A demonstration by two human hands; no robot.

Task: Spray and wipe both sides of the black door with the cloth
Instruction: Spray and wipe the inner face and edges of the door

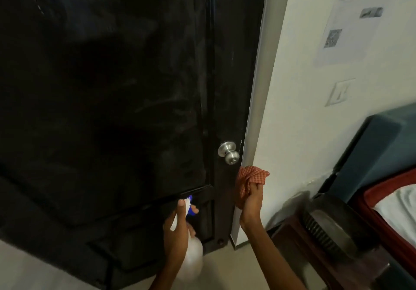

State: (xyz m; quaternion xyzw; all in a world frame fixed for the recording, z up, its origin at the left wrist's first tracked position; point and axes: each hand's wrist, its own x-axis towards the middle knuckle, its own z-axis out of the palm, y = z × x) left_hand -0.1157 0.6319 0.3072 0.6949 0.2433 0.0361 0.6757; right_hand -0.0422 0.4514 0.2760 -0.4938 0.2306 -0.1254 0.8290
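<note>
Our left hand (177, 226) is gripping the spray bottle (188, 240), our right hand (251, 202) clutching the cloth (249, 177) just below the doorknob (228, 152) on the black door (112, 87). Overspray risks wetting the knob.

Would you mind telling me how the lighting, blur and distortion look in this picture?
Head view: dim light; the black door loses detail, showing only faint streaks; the knob catches glare; the spray bottle is blurred; wide-angle distortion bends the door frame.
</note>
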